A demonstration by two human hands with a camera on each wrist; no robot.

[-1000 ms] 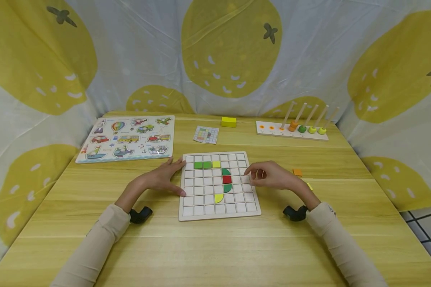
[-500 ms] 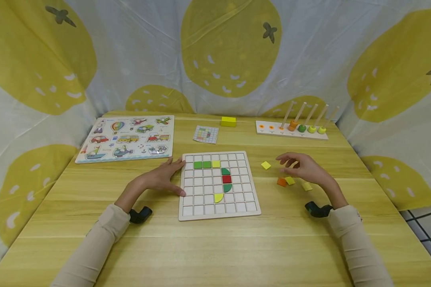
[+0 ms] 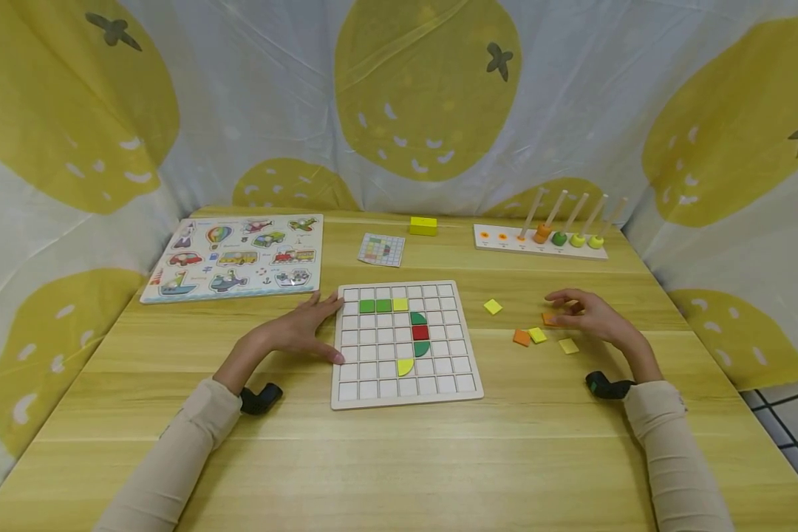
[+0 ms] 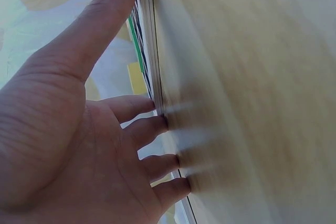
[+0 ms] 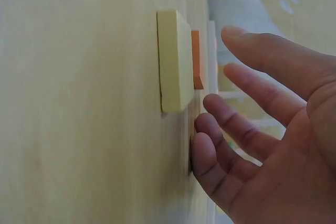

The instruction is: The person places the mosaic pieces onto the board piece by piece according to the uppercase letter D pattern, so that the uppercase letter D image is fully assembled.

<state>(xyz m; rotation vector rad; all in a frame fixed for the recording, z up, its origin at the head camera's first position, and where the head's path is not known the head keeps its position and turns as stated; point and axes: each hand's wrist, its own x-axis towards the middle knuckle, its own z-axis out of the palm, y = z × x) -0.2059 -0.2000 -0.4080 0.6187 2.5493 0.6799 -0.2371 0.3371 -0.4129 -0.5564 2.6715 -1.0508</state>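
Observation:
A white grid board (image 3: 362,393) in a pale wooden frame lies mid-table, with several green, yellow and red pieces set in its squares, among them a red square (image 3: 421,332). My left hand (image 3: 297,331) rests at its left edge, thumb and fingertips spread along the rim, as the left wrist view (image 4: 94,145) also shows. To the right of the board, my right hand (image 3: 592,314) hovers over an orange tile (image 3: 549,319), fingers loosely bent and nothing between them. Nearby lie another orange tile (image 3: 522,338) and yellow tiles (image 3: 493,306), one of them a pale yellow tile (image 5: 172,61) nearest the right wrist camera.
A vehicle picture puzzle (image 3: 239,255) lies at the back left. Behind the board are a small pattern card (image 3: 382,250) and a yellow block (image 3: 423,226). A peg stacker (image 3: 539,246) with upright rods and coloured beads stands at the back right.
My right hand has moved right, from over the board's right edge to the loose tiles, uncovering several of them. A yellow tile now shows beside the board. The left hand has stayed still.

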